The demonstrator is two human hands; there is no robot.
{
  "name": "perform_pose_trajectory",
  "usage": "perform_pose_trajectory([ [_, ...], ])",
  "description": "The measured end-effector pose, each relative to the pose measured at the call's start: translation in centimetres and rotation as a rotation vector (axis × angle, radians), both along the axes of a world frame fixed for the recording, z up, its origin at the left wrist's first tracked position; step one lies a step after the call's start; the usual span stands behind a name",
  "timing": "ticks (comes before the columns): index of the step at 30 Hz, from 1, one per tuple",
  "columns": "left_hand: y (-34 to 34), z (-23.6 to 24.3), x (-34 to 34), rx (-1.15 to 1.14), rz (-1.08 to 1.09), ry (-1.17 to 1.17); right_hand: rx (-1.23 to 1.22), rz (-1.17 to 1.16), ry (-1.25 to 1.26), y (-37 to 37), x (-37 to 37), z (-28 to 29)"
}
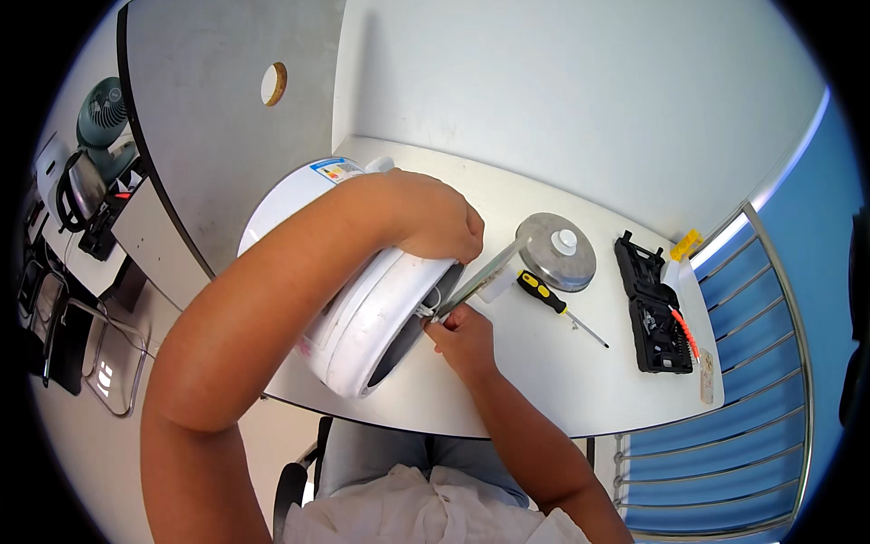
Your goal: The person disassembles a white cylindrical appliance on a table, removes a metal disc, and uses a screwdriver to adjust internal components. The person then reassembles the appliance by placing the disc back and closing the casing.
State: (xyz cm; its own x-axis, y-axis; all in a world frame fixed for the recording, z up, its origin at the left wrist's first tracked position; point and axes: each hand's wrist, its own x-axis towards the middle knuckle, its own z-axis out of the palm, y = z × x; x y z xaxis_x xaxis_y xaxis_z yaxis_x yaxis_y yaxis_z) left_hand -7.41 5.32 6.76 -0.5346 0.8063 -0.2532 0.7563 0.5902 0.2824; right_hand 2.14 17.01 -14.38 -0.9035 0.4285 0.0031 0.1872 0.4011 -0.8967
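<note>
A white appliance (331, 308) lies tipped on its side on the white table (562, 381), its dark open base facing right. My left hand (439, 218) reaches over it, fingers curled on its upper rim. My right hand (462, 340) is closed at the lower end of a thin pale panel (494, 267) beside white wires at the opening; exactly what its fingertips pinch is hidden. A round steel lid (548, 263) with a white knob lies behind, and a black-and-yellow screwdriver (542, 290) lies to the right of my right hand.
An open black tool case (657, 335), a yellow item (686, 245) and an orange flexible shaft (684, 331) sit at the right end. A wall backs the table; a metal railing (761, 299) runs alongside. At left are another table with a kettle (86, 190), a fan (101, 118) and chairs.
</note>
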Motion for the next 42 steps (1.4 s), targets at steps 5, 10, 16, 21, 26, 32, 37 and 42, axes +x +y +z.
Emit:
perform_pose_trajectory([
  [5,0.1,0.3,0.1,-0.004,0.011,-0.054,0.062,-0.02,0.056,-0.1,0.2,-0.3],
  [10,0.2,0.5,0.1,-0.007,0.016,-0.083,0.141,-0.01,0.02,-0.6,0.7,0.7],
  [16,0.0,0.5,0.1,0.005,-0.009,-0.088,0.042,-0.014,0.198,-0.8,0.8,-0.3],
  [21,0.0,0.3,-0.1,0.011,-0.011,-0.123,0.216,-0.018,0.125,-0.8,1.3,0.2],
  [26,0.1,0.3,-0.3,0.016,-0.028,-0.154,0.276,-0.013,0.164,-0.7,1.2,0.0],
  [32,0.2,0.5,-0.1,-0.005,-0.033,-0.112,0.332,-0.011,0.152,-0.3,1.1,-0.6],
  [37,0.5,0.0,-0.7,-0.008,-0.021,-0.109,0.399,0.005,0.024,-0.2,0.8,0.5],
  [42,0.1,0.4,-0.6,0.02,-0.039,-0.112,0.4,0.102,-0.075,0.4,0.9,1.1],
])
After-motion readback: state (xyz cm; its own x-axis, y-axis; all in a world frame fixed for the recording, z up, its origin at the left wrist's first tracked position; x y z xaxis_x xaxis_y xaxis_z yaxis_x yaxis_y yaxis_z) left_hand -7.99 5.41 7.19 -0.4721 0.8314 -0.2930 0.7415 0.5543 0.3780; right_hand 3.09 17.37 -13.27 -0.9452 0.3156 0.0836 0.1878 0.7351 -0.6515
